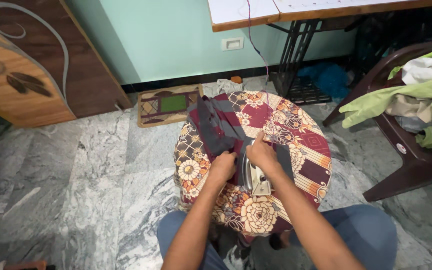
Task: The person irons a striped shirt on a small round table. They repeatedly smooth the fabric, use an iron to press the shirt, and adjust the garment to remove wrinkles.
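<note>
A round stool point(306, 145) covered with a maroon floral cloth stands in front of my knees. On it lies a dark grey and maroon striped garment point(215, 125). My left hand point(223, 166) is closed on the near edge of that garment. My right hand point(262, 152) grips the handle of a metal clothes iron point(256, 181), forefinger stretched forward over the top. The iron rests on the garment, just right of my left hand.
A brown plastic chair point(401, 150) piled with green and white clothes stands at the right. A sewing-machine table point(296, 45) with an iron stand is behind the stool, with a thread hanging down. A small doormat point(168, 105) and a wooden cabinet point(31, 65) are at the left. The floor is grey marble.
</note>
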